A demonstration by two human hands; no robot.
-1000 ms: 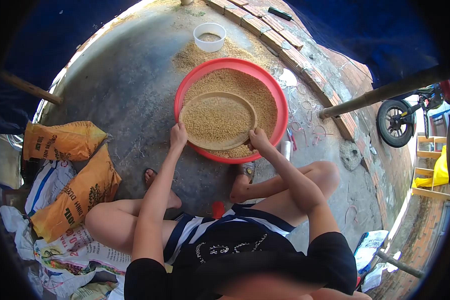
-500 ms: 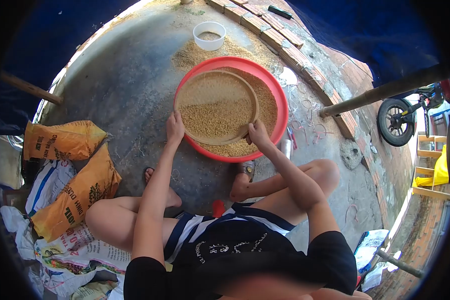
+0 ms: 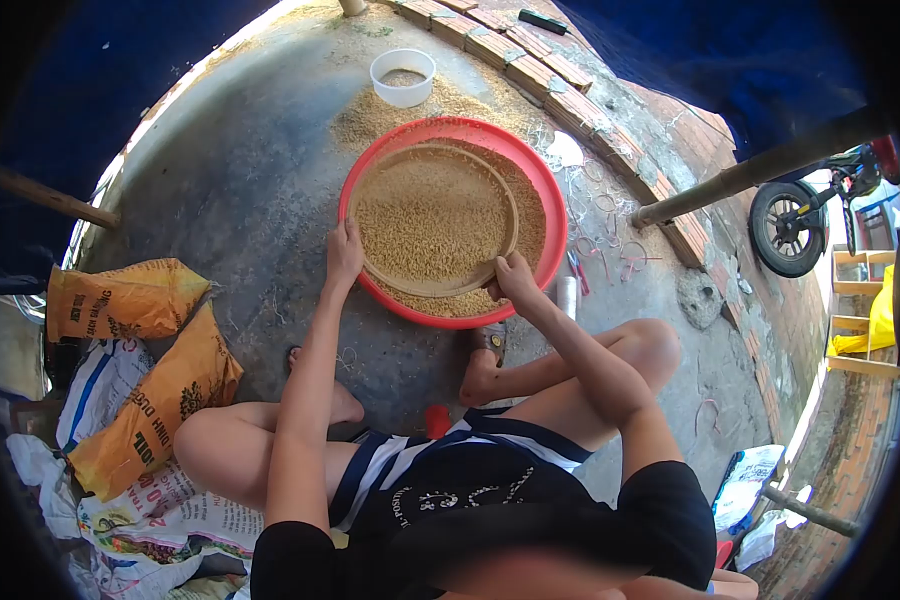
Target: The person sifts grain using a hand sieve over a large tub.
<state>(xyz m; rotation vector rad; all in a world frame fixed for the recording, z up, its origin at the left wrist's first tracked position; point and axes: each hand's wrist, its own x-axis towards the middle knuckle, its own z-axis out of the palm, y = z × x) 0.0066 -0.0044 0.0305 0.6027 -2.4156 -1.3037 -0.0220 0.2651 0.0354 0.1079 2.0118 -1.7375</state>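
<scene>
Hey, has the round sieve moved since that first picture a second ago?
Yes. Judged against the red basin, the sieve has its far edge farther from the person, nearer the basin's far rim; its near edge has barely shifted.

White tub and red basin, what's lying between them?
Loose grain or husks, spread over the floor between the white tub and the red basin, in the head view.
</scene>
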